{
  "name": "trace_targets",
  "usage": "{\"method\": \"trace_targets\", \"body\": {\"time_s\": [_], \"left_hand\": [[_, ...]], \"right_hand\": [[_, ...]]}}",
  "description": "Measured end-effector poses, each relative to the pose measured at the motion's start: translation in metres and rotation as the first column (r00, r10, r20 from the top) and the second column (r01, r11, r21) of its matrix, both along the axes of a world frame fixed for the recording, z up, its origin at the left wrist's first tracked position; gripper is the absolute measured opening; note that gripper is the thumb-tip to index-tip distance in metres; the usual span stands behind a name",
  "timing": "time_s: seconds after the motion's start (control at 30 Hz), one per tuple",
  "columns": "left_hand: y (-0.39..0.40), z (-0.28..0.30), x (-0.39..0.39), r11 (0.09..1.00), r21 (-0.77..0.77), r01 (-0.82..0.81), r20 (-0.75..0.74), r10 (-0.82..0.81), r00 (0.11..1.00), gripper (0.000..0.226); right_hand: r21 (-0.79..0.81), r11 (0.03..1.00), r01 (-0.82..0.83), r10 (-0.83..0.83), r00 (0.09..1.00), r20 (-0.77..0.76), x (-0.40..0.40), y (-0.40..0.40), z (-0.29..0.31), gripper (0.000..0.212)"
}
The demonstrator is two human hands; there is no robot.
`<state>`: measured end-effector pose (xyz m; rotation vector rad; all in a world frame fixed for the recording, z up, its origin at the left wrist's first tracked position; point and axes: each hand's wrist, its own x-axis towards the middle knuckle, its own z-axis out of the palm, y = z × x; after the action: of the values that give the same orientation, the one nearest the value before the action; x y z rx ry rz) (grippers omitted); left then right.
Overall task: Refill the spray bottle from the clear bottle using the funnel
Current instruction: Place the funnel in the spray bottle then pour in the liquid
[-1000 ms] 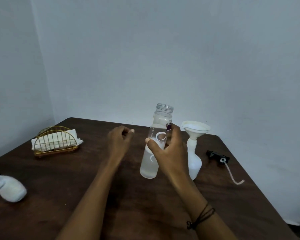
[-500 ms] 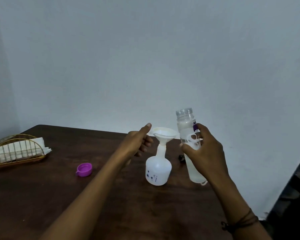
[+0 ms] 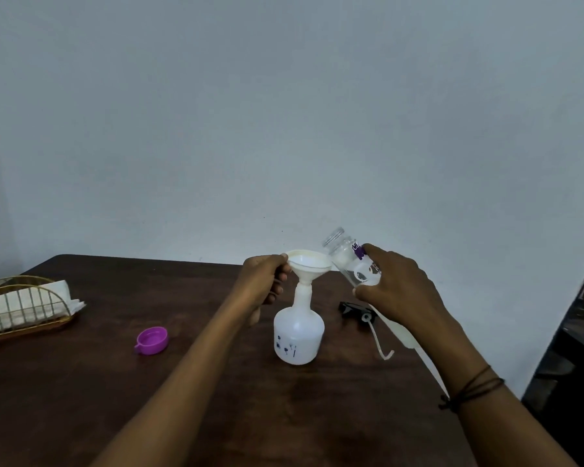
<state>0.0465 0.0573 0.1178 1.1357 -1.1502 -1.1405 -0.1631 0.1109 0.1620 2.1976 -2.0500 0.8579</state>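
Note:
A white spray bottle point(image 3: 298, 335) stands upright on the dark wooden table point(image 3: 81, 399), with a white funnel point(image 3: 307, 264) seated in its neck. My left hand point(image 3: 263, 281) pinches the funnel's left rim. My right hand point(image 3: 398, 291) grips the clear bottle point(image 3: 346, 256), uncapped and tilted left, its mouth just above and right of the funnel's rim. No liquid is seen flowing. The bottle's lower part is hidden behind my hand.
A purple cap point(image 3: 152, 339) lies on the table left of the spray bottle. The black spray head point(image 3: 356, 308) with its white tube point(image 3: 380, 345) lies to the right. A gold wire holder of napkins point(image 3: 24, 306) sits at the far left. The table's right edge is close.
My left hand has reached the funnel and taken hold of its rim. My right hand has tipped the clear bottle leftward, bringing its mouth close to the funnel.

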Motion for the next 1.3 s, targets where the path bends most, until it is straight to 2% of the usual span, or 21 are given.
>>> {"method": "trace_targets", "body": {"time_s": [0.17,0.37,0.5,0.73,0.93,1.0,1.17,1.3], "left_hand": [[-0.005,-0.006,0.0,1.0,0.005,-0.004,-0.067,0.004,0.998,0.028],[-0.005,-0.012,-0.002,1.0,-0.014,-0.005,-0.122,0.003,0.992,0.027],[-0.006,-0.015,-0.003,1.0,-0.024,-0.01,-0.146,0.006,0.989,0.028],[-0.006,-0.014,-0.006,0.999,-0.033,0.0,-0.185,-0.006,0.983,0.029],[-0.006,-0.013,-0.008,0.999,-0.037,0.011,-0.227,-0.02,0.974,0.031],[-0.006,-0.014,-0.009,0.999,-0.034,0.012,-0.237,-0.02,0.971,0.03],[-0.005,-0.015,-0.01,0.999,-0.04,0.007,-0.255,-0.017,0.967,0.03],[-0.004,-0.014,-0.01,0.999,-0.043,0.004,-0.26,-0.015,0.965,0.029]], "right_hand": [[0.069,0.998,0.01,-0.005,0.997,-0.074,-0.005,-0.003,0.009,0.052],[0.129,0.992,-0.012,0.029,0.992,-0.126,-0.008,-0.008,0.024,0.047],[0.135,0.991,-0.017,0.045,0.978,-0.205,-0.007,-0.011,0.031,0.063],[0.142,0.99,0.004,0.038,0.956,-0.292,-0.005,-0.015,0.038,0.064],[0.141,0.989,0.041,0.011,0.936,-0.351,-0.002,-0.017,0.044,0.077],[0.142,0.989,0.053,0.004,0.927,-0.376,-0.001,-0.016,0.046,0.074],[0.147,0.988,0.042,0.027,0.897,-0.44,0.001,-0.017,0.05,0.047],[0.131,0.99,0.051,0.016,0.885,-0.465,0.001,-0.015,0.052,0.049]]}}
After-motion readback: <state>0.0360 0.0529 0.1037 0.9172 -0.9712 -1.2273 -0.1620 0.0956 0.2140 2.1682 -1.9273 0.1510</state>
